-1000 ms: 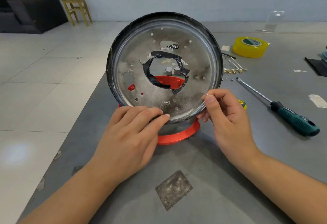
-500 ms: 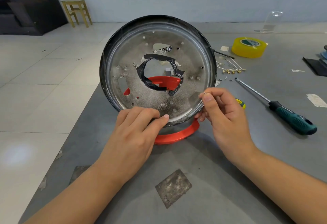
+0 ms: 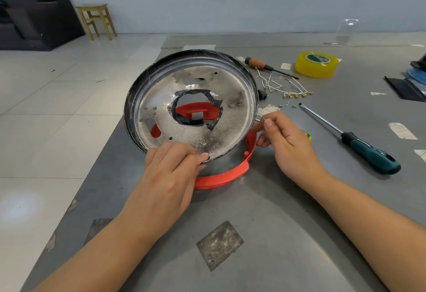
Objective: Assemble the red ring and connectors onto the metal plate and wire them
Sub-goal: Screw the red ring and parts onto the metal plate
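bare metal under both grips. left hand [image 3: 170,176]: fingers curled over the near rim of the metal plate [image 3: 230,135], holding it tilted up on edge, hollow face toward the camera. right hand [image 3: 283,139]: thumb and forefinger pinched narrow at the plate's right rim, apparently on a small pale part too small to identify; remaining fingers curled loosely beneath.

red ring [image 3: 221,177]: beneath and behind the plate, flat on the table [image 3: 276,222]; near arc showing below the left hand, right side rising just inside the right hand, far side visible through the plate's tape-edged centre hole. not yet seated against the plate.

key relation: ring directly under the tilted plate, near edges close together under the left hand, far edges well apart; plate to come down onto ring, left hand as hinge, right hand nearer the open side.

outward, right of plate: wired connectors [image 3: 297,94], loose, untouched. green-handled screwdriver [image 3: 368,151], long axis running from the plate toward the near right. wooden-handled screwdriver [image 3: 260,64] beyond. yellow tape roll [image 3: 315,64], far right.

judgement: early stage; no wiring begun.
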Motion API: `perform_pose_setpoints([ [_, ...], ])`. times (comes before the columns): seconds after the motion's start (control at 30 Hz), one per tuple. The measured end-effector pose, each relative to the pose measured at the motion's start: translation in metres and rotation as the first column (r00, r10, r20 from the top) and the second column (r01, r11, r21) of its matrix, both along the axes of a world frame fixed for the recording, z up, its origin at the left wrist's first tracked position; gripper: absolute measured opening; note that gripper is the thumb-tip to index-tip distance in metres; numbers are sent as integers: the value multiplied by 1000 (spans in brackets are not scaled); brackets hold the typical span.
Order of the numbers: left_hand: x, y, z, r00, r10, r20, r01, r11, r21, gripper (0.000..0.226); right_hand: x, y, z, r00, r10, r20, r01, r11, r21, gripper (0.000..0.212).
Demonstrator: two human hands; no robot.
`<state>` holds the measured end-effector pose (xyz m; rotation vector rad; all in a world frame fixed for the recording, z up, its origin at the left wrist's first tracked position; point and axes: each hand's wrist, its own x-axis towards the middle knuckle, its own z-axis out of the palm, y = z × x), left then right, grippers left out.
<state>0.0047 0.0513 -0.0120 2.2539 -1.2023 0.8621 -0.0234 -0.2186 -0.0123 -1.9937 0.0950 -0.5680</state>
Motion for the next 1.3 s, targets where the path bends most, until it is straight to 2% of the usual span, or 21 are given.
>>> perform_pose_setpoints([
  [0.13, -2, -2, 1, 1000, 9, -5, -9, 1000, 5, 17, -11, 17, 3, 996, 51, 73, -50, 999, -18, 23],
  [0.37, -6, 1, 4, 999, 27, -39, -26, 999, 19, 22, -30, 45, 4, 985, 153, 84, -158, 986, 51, 22],
  [0.6, -13, 4, 9, 996, 15, -92, -7, 996, 93, 27, -31, 26, 13, 985, 3, 172, -19, 996, 91, 22],
  [0.9, -22, -9, 12, 990, 41, -133, -28, 995, 97, 23, -26, 20, 10, 978, -59, 199, 30, 989, 147, 23],
  [1.07, -30, -22, 13, 984, 77, -163, -57, 991, 125, 7, -24, 21, 11, 974, -87, 209, 76, 995, 59, 19],
  [1.3, -32, -22, 12, 972, 141, -186, -116, 983, 140, 8, -24, 22, 11, 970, -69, 231, 82, 995, -50, 11],
])
